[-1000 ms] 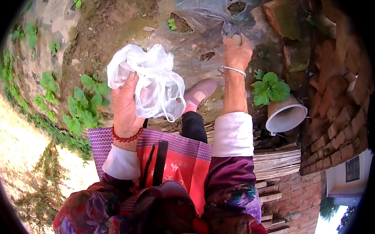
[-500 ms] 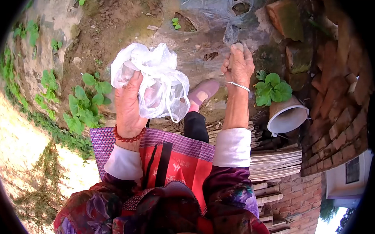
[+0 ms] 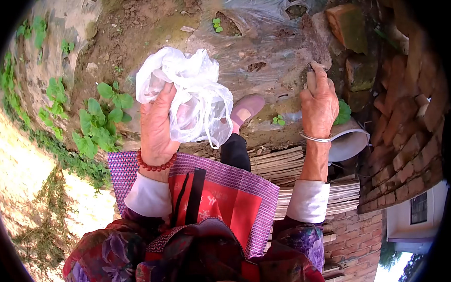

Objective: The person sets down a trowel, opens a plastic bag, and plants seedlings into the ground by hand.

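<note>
My left hand (image 3: 158,121), a red bead bracelet at its wrist, is closed on a crumpled white plastic bag (image 3: 195,92). Some of the bag's contents may show through, but I cannot make them out. My right hand (image 3: 320,105), wearing a silver bangle, is stretched out to the right over the soil, fingers curled. A small pale lump (image 3: 311,82), perhaps a stone or clod, shows at its fingers. Just beyond the fingertips lies plastic film with soil on it (image 3: 315,47). A small seedling (image 3: 279,120) grows to the left of that hand.
A red and purple patterned apron (image 3: 224,190) hangs at my front. Leafy plants (image 3: 99,121) grow on the left. A white bucket (image 3: 348,145) lies tipped at right, near loose bricks (image 3: 346,27) and stacked stalks (image 3: 279,165). My shoe (image 3: 249,107) stands on the film.
My right hand has moved right and slightly down, now partly covering the leafy plant by the bucket. It uncovers a small seedling. My left hand and the bag have barely moved.
</note>
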Motion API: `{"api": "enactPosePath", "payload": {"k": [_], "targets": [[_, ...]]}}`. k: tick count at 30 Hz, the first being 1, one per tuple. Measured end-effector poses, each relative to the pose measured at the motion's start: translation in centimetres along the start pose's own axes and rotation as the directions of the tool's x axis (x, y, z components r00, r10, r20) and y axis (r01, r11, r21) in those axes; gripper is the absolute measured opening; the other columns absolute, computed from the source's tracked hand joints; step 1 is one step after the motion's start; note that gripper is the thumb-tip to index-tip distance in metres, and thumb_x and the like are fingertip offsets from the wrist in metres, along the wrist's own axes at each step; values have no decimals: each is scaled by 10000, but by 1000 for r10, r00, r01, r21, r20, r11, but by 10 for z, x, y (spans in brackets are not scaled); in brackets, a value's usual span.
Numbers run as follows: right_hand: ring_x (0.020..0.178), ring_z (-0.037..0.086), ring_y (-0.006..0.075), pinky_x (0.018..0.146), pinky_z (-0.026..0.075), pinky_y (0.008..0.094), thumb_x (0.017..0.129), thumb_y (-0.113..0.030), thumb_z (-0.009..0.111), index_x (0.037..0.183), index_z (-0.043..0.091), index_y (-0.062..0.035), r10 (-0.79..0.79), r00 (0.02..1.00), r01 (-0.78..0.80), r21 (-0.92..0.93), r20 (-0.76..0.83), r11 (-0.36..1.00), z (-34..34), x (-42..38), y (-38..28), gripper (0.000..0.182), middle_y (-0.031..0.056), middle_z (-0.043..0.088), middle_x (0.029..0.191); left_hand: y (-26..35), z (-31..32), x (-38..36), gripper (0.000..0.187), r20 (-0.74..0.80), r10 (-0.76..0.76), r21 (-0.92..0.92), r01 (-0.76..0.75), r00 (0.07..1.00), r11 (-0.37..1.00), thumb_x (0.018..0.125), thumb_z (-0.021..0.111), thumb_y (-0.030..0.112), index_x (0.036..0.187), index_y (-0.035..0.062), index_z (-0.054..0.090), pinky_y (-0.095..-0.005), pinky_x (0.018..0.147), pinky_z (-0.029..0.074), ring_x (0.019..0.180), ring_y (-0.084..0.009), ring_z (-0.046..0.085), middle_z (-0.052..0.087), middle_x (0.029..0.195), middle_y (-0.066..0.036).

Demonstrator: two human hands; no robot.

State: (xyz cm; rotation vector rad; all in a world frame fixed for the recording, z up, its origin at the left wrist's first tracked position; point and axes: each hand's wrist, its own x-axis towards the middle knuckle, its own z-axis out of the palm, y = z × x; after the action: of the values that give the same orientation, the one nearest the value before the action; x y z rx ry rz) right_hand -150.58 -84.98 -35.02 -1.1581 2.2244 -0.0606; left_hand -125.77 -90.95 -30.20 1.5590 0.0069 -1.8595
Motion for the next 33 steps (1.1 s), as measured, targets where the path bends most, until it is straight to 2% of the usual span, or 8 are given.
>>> {"api": "enactPosePath", "payload": {"k": [2, 5, 9, 13, 16, 21, 25, 33], "targets": [[745, 595, 341, 630, 475, 400, 666, -34, 568, 1103, 541, -108, -78, 995, 90, -221, 63, 971, 4, 20, -3, 445, 187, 584, 871, 2, 0, 0, 355, 17, 3, -10, -3, 1000, 1000, 876, 512, 157, 1195, 24, 432, -366, 855, 473, 1000, -207, 548, 535, 1127, -92], [690, 606, 338, 597, 479, 415, 665, -48, 565, 1092, 554, -118, -155, 973, 207, -345, 172, 916, 21, 28, 2, 433, 192, 597, 809, 2, 0, -2, 353, 11, 7, -35, -7, 1000, 999, 875, 513, 158, 1193, 25, 433, -365, 851, 475, 1001, -206, 548, 534, 1128, -92], [698, 608, 337, 601, 479, 425, 665, -18, 529, 1086, 549, -72, -293, 920, 368, -325, 259, 871, 14, 33, -5, 425, 191, 605, 771, 3, -3, -1, 346, -51, 38, -28, -40, 998, 999, 879, 507, 165, 1188, 26, 436, -365, 847, 477, 1003, -208, 549, 534, 1127, -92], [724, 608, 338, 618, 479, 427, 669, -17, 519, 1017, 553, -42, -309, 903, 402, -330, 299, 854, 13, 45, -15, 351, 197, 605, 769, 7, -7, -2, 345, -28, 11, -58, -13, 1000, 998, 883, 500, 174, 1188, 26, 436, -369, 847, 476, 1005, -211, 548, 533, 1130, -93], [757, 605, 359, 653, 482, 432, 698, -38, 510, 907, 539, -22, -200, 951, 270, -317, 236, 909, 39, 55, -26, 212, 215, 601, 804, 8, -8, -4, 343, -10, -11, -66, 11, 1000, 998, 886, 495, 179, 1189, 28, 436, -372, 851, 473, 1007, -212, 546, 533, 1131, -95], [713, 605, 363, 637, 487, 434, 686, -86, 577, 1153, 511, -84, -93, 981, 131, -226, 169, 965, 50, 33, -10, 472, 244, 583, 837, 10, -9, -2, 349, -16, 39, -61, -40, 999, 997, 881, 503, 177, 1190, 30, 437, -378, 857, 467, 1007, -215, 546, 533, 1131, -97], [768, 587, 379, 671, 478, 433, 645, -77, 604, 1155, 508, -89, -21, 998, 30, -152, 62, 988, 47, 20, -22, 519, 239, 579, 841, 11, -17, -2, 353, -16, -1, -112, -1, 1000, 994, 877, 510, 173, 1191, 30, 436, -379, 864, 462, 1009, -214, 544, 533, 1133, -94], [798, 580, 382, 716, 469, 430, 633, -75, 617, 1160, 501, -82, 14, 1000, -14, -27, -16, 1000, 43, 11, -13, 540, 232, 586, 893, 12, -10, 0, 360, 13, 4, -117, -3, 1000, 993, 873, 517, 163, 1198, 34, 435, -377, 876, 453, 1011, -214, 543, 530, 1143, -87]]}}
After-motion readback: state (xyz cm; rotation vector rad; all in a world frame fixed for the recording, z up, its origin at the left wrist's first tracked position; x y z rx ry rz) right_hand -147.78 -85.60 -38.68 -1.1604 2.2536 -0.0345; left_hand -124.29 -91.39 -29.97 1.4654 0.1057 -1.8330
